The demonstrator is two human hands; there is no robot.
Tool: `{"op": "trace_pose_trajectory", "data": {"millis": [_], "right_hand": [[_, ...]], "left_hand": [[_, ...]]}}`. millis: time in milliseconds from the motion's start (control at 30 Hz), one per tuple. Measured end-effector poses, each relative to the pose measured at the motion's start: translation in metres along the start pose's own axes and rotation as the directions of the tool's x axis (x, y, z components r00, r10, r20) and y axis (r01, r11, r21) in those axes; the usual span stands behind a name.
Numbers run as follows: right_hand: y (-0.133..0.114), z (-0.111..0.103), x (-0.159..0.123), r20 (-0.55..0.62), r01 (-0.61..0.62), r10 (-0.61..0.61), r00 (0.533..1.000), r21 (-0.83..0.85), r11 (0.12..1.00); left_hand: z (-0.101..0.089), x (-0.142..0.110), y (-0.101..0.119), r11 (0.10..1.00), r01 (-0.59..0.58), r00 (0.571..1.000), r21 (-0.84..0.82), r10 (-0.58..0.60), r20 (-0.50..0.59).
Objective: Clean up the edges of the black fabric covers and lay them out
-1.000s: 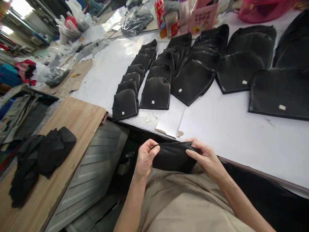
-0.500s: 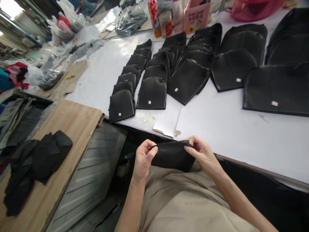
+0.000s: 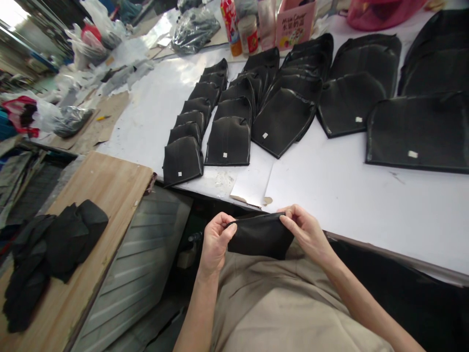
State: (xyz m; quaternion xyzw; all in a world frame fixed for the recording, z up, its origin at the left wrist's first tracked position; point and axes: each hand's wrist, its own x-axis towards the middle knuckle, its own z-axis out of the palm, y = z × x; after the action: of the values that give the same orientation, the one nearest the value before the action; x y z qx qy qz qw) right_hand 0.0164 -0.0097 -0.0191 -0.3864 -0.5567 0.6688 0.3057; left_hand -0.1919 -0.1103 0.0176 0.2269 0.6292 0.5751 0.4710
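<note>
A small black leather-like piece [image 3: 259,237] is stretched between my two hands, just in front of the table's near edge and above my lap. My left hand [image 3: 217,239] pinches its upper left corner between thumb and fingers. At the upper right corner, my right hand [image 3: 302,227] grips the edge with the thumb on top. The piece's lower part hangs down against the beige clothing [image 3: 278,293]. Beyond my hands, black leather-like pieces with small white stickers lie in overlapping rows, the nearest being a small piece [image 3: 183,159] and a wider one [image 3: 230,139].
The white table [image 3: 330,195] spans the front. At its back stand a red bottle [image 3: 230,27], a jar [image 3: 249,36], a pink box [image 3: 295,24] and a pink basket [image 3: 381,14]. Crumpled black pieces [image 3: 69,239] lie on a wooden board [image 3: 113,181] at left.
My right thumb and fingers have shifted slightly along the piece's upper right corner, which now looks flatter. The left hand keeps its pinch. The whole view has moved slightly.
</note>
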Motion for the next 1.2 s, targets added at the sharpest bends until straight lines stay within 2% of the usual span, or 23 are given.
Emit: {"op": "trace_pose_trajectory", "data": {"millis": [100, 233, 467, 733, 867, 933, 1000, 1067, 1100, 1167, 1200], "right_hand": [[0.003, 0.002, -0.001, -0.005, 0.035, -0.035, 0.999, -0.086, 0.996], [0.004, 0.002, 0.000, -0.001, 0.050, -0.050, 0.999, -0.112, 0.992], [-0.002, 0.008, 0.000, -0.072, 0.037, -0.052, 0.996, -0.196, 0.980], [0.002, 0.011, -0.003, -0.140, 0.037, -0.074, 0.987, -0.250, 0.968], [-0.001, 0.013, -0.007, -0.135, 0.055, -0.094, 0.986, -0.268, 0.962], [-0.004, 0.014, -0.008, -0.123, 0.069, -0.105, 0.987, -0.271, 0.960], [-0.006, 0.015, -0.009, -0.106, 0.085, -0.118, 0.987, -0.276, 0.957], [-0.007, 0.017, -0.010, -0.082, 0.096, -0.125, 0.989, -0.287, 0.953], [-0.008, 0.018, -0.010, -0.067, 0.102, -0.126, 0.990, -0.291, 0.951], [-0.008, 0.022, -0.010, -0.037, 0.111, -0.128, 0.991, -0.297, 0.948], [-0.009, 0.024, -0.010, -0.022, 0.117, -0.129, 0.991, -0.299, 0.947]], "left_hand": [[-0.001, 0.000, -0.001, 1.000, 0.007, 1.000, -0.006, -0.007, -0.008], [-0.001, -0.001, -0.002, 1.000, -0.001, 1.000, -0.015, 0.001, -0.016], [-0.001, -0.002, -0.003, 1.000, -0.003, 1.000, 0.002, 0.003, 0.012], [0.001, -0.003, 0.001, 0.999, -0.033, 0.998, 0.020, 0.032, 0.051], [-0.002, -0.001, 0.003, 0.999, -0.047, 0.996, 0.023, 0.045, 0.079], [-0.006, -0.001, 0.004, 0.996, -0.053, 0.996, 0.074, 0.047, 0.073], [-0.011, -0.002, 0.009, 0.977, -0.066, 0.996, 0.203, 0.054, 0.064], [-0.013, -0.005, 0.018, 0.897, -0.113, 0.992, 0.428, 0.077, 0.099], [-0.013, -0.007, 0.022, 0.815, -0.165, 0.985, 0.556, 0.102, 0.143], [-0.008, -0.011, 0.030, 0.578, -0.304, 0.952, 0.757, 0.165, 0.257], [-0.004, -0.013, 0.033, 0.461, -0.370, 0.929, 0.807, 0.192, 0.316]]}}
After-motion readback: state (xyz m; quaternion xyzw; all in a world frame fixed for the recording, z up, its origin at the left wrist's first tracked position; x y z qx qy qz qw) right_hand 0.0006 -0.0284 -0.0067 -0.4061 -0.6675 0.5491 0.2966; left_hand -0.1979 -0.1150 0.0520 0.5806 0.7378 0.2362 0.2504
